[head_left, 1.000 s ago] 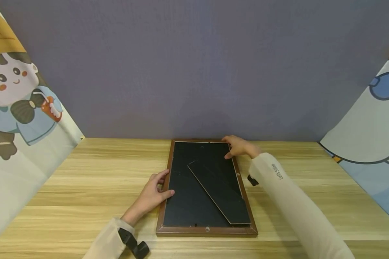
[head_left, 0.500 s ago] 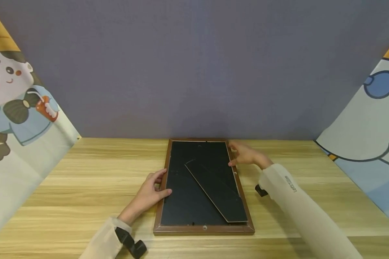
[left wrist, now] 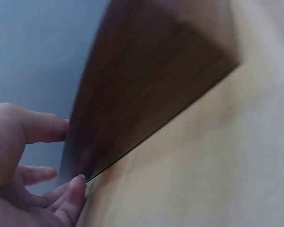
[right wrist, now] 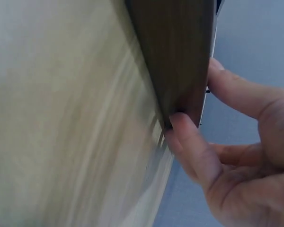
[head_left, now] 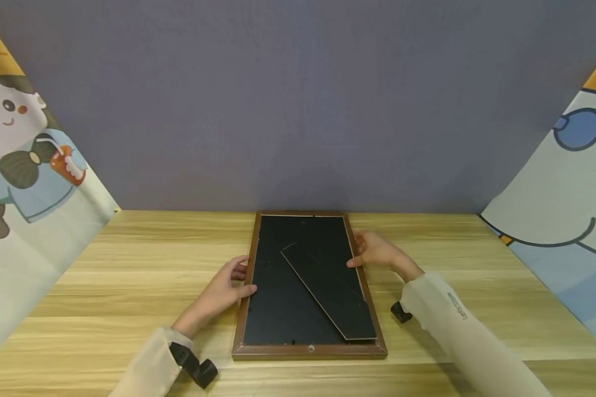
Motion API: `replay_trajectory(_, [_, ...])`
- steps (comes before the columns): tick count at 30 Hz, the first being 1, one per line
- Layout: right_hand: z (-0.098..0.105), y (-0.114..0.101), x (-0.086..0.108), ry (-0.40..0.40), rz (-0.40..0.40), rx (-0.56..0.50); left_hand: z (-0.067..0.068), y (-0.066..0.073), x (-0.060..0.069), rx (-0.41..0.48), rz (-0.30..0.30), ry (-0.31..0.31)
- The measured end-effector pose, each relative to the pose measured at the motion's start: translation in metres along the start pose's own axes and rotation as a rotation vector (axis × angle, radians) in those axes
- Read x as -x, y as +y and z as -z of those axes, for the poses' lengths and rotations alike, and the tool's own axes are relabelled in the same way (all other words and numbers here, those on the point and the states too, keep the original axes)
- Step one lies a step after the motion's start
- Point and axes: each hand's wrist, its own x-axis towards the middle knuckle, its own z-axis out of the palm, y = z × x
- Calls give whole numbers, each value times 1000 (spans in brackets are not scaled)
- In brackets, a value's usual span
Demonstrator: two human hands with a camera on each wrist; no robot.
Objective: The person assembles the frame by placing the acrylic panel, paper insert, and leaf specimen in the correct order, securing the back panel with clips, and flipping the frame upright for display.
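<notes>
A picture frame (head_left: 273, 353) lies back side up on the table, with a brown wooden rim and a black backing board (head_left: 278, 292). Slanting across that board is a black easel stand (head_left: 328, 295). At the frame's left side my left hand (head_left: 221, 289) grips the rim, thumb over the top and fingers along the outer side. My right hand (head_left: 377, 252) holds the right rim farther back, its thumb reaching over the edge. In the right wrist view, fingertips (right wrist: 182, 124) touch the rim's side close to the tabletop.
The light wood-grain table (head_left: 154, 275) extends to both sides of the frame. A grey-purple wall (head_left: 298, 110) rises close behind the frame's far edge. Side panels with cartoon prints (head_left: 40, 154) stand at left and right.
My right hand has slid nearer along the right rim from the far corner. My left hand stays at the left rim. The whole head view has shifted slightly.
</notes>
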Motion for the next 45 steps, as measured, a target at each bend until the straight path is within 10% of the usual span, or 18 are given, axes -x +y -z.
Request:
replay_trajectory(25, [-8,6,18,-16,12,-167,13,4,-63,-208,-52,-56])
replay_trajectory(45, [-10,10,21,-10,9,-193,10,-5,-74,-176,-70,-51])
